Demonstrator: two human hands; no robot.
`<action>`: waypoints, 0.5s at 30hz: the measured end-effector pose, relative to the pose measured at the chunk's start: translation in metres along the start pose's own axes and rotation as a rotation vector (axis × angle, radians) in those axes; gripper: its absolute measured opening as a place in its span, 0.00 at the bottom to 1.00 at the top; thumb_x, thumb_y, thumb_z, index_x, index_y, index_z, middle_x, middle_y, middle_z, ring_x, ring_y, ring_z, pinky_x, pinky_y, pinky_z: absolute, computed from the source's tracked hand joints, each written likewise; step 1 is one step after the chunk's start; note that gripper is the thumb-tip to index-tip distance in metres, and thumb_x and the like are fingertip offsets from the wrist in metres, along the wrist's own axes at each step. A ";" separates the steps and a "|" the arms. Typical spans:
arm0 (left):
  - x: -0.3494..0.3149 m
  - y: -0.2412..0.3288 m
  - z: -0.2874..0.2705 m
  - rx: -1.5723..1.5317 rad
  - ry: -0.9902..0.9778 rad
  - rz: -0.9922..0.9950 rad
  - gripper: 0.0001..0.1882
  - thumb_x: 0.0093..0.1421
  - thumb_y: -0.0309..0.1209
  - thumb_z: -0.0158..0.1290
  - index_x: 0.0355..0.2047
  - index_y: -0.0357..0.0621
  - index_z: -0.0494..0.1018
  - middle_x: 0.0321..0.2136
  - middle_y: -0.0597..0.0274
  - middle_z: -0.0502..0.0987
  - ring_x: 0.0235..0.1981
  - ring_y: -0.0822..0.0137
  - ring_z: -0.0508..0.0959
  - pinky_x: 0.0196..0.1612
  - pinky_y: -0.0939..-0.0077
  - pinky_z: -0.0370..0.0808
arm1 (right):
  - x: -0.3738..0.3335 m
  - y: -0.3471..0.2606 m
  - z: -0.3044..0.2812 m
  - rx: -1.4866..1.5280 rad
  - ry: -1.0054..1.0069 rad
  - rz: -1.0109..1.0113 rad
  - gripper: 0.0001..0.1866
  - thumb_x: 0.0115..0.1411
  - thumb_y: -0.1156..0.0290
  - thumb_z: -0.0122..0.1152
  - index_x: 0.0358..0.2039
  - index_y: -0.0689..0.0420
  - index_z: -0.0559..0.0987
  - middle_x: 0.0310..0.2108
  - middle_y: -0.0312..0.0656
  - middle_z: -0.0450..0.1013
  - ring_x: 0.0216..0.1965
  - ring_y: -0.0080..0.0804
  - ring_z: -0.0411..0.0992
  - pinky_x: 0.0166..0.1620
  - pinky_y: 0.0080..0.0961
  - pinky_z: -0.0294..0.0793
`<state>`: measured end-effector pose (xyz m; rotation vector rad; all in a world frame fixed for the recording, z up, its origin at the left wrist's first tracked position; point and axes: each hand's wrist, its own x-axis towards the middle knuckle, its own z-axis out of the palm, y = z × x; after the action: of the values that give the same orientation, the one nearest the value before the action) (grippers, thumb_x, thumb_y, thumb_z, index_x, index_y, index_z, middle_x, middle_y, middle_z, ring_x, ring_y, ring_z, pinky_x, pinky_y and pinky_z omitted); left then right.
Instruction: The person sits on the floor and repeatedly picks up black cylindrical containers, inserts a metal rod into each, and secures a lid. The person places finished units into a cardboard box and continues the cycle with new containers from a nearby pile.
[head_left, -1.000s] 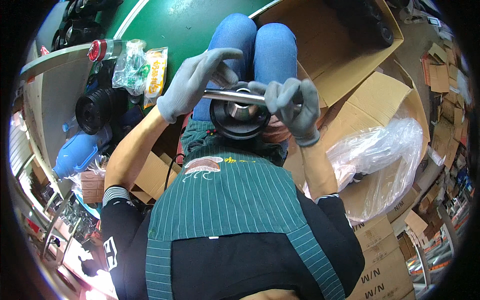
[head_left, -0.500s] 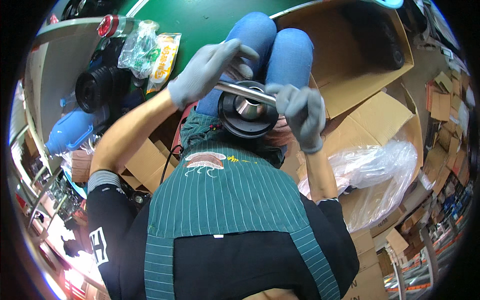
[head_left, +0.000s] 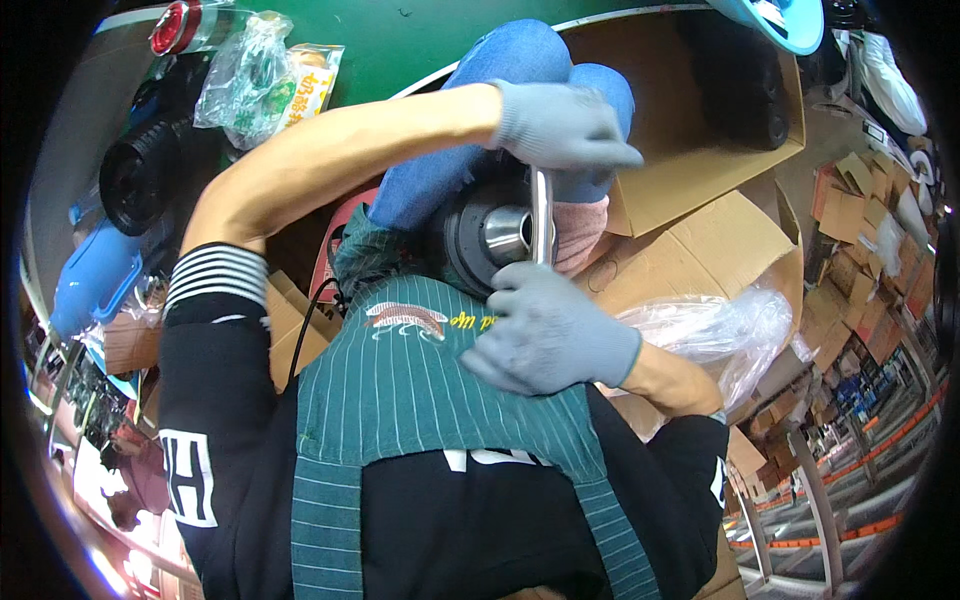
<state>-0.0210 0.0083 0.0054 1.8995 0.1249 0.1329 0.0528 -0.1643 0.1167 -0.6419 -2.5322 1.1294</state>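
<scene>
In my lap a black disc (head_left: pixel 466 240) with a shiny metal hub (head_left: pixel 508 235) is tilted on its edge toward the right. A straight steel bar (head_left: pixel 542 216) crosses just in front of the hub, running far to near. At the bar's far end is my gray-gloved left hand (head_left: pixel 562 128), curled over it with some fingertips reaching past. My gray-gloved right hand (head_left: pixel 552 332) closes around the near end, against the green striped apron (head_left: pixel 450 400). Both bar ends are hidden by the gloves. Whether the bar is fixed to the hub, I cannot tell.
An open cardboard box (head_left: pixel 690 190) at the right holds a dark object. Clear plastic film (head_left: pixel 720 325) lies near it. At the left are a plastic bag (head_left: pixel 250 90), a red-lidded jar (head_left: pixel 180 25), black round discs (head_left: pixel 140 175) and a blue container (head_left: pixel 95 275).
The bar has swung about a quarter turn clockwise, from crosswise to far-near. My left hand moved right across the far side; my right hand came nearer and leftward. The disc tilted.
</scene>
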 end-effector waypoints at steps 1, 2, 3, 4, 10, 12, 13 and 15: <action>0.012 -0.001 0.000 0.006 0.033 0.091 0.31 0.76 0.52 0.45 0.35 0.41 0.88 0.33 0.49 0.88 0.35 0.49 0.86 0.47 0.58 0.81 | 0.012 0.001 -0.001 -0.017 -0.088 -0.023 0.12 0.57 0.61 0.66 0.19 0.49 0.78 0.15 0.34 0.68 0.24 0.34 0.71 0.38 0.34 0.72; 0.022 0.001 0.006 -0.061 -0.132 0.077 0.31 0.74 0.53 0.46 0.35 0.39 0.87 0.32 0.49 0.87 0.34 0.50 0.85 0.46 0.57 0.80 | 0.020 -0.006 0.002 0.009 -0.256 0.052 0.11 0.59 0.61 0.61 0.22 0.50 0.79 0.16 0.35 0.71 0.24 0.34 0.74 0.37 0.35 0.72; 0.030 0.000 0.006 -0.166 -0.183 0.046 0.29 0.75 0.50 0.47 0.34 0.38 0.87 0.29 0.49 0.87 0.31 0.53 0.85 0.43 0.59 0.80 | 0.029 0.001 0.000 -0.005 -0.256 0.072 0.11 0.58 0.61 0.61 0.23 0.51 0.80 0.17 0.36 0.72 0.25 0.36 0.75 0.37 0.35 0.72; 0.032 0.002 0.013 -0.295 -0.249 0.009 0.28 0.75 0.47 0.48 0.34 0.36 0.86 0.27 0.50 0.86 0.28 0.57 0.85 0.40 0.61 0.79 | 0.037 0.000 0.003 0.008 -0.251 0.104 0.10 0.58 0.61 0.60 0.24 0.52 0.80 0.18 0.37 0.73 0.26 0.37 0.76 0.36 0.36 0.73; 0.052 0.017 0.031 -0.408 -0.315 0.188 0.24 0.72 0.42 0.49 0.33 0.32 0.84 0.24 0.50 0.83 0.26 0.62 0.81 0.35 0.64 0.77 | 0.089 0.026 -0.014 0.108 -0.217 0.155 0.11 0.52 0.60 0.63 0.26 0.54 0.80 0.22 0.43 0.76 0.24 0.44 0.77 0.33 0.40 0.76; 0.052 0.015 0.031 -0.323 -0.225 0.181 0.22 0.73 0.43 0.50 0.40 0.33 0.83 0.31 0.48 0.85 0.34 0.56 0.85 0.42 0.59 0.80 | 0.079 0.028 -0.020 0.332 -0.078 0.154 0.15 0.51 0.60 0.66 0.35 0.57 0.85 0.27 0.44 0.79 0.29 0.46 0.80 0.35 0.40 0.78; 0.051 0.006 0.030 -0.229 -0.087 0.239 0.22 0.73 0.43 0.51 0.43 0.34 0.83 0.33 0.48 0.86 0.36 0.53 0.86 0.45 0.58 0.80 | 0.068 0.030 -0.021 0.452 0.099 0.143 0.18 0.50 0.61 0.67 0.37 0.59 0.86 0.28 0.45 0.80 0.30 0.46 0.80 0.36 0.40 0.79; 0.042 -0.011 0.034 -0.147 0.286 0.346 0.21 0.76 0.44 0.53 0.52 0.38 0.82 0.43 0.47 0.87 0.44 0.46 0.86 0.53 0.54 0.81 | 0.058 0.040 -0.022 0.663 0.473 0.049 0.23 0.55 0.60 0.65 0.45 0.65 0.86 0.32 0.49 0.82 0.32 0.45 0.81 0.39 0.38 0.82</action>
<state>0.0254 -0.0139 -0.0151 1.7319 -0.0221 0.6328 0.0231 -0.0974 0.1055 -0.6792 -1.6245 1.5083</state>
